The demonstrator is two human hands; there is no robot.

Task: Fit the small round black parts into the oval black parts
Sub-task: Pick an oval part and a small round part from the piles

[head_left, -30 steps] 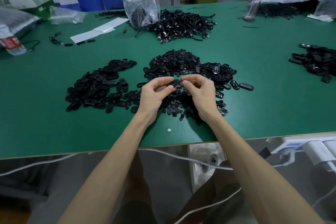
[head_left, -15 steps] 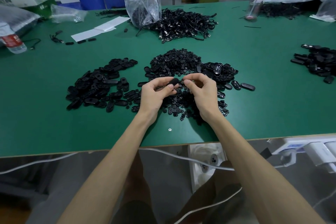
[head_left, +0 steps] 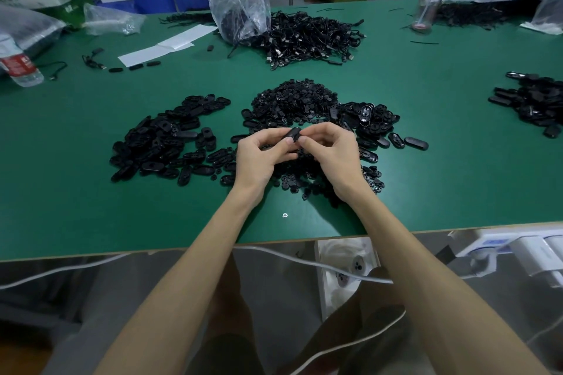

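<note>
My left hand [head_left: 261, 153] and my right hand [head_left: 332, 151] meet over the middle of the green table [head_left: 61, 207] and pinch one oval black part [head_left: 293, 134] between their fingertips. Whether a round part sits in it is hidden by the fingers. A heap of small round black parts [head_left: 297, 100] lies just behind and under the hands. Oval black parts form a pile on the left [head_left: 166, 143] and another on the right [head_left: 370, 123].
A heap of black cables [head_left: 307, 36] with a clear plastic bag [head_left: 239, 6] lies at the back. More black parts [head_left: 531, 102] sit at the far right. A water bottle [head_left: 18, 65] lies far left, a clear bottle [head_left: 428, 1] at the back right. A small screw [head_left: 285, 215] lies near the front edge.
Both hands have stayed together over the round parts, the fingers shifting slightly on the oval part they pinch. Nothing else has moved.
</note>
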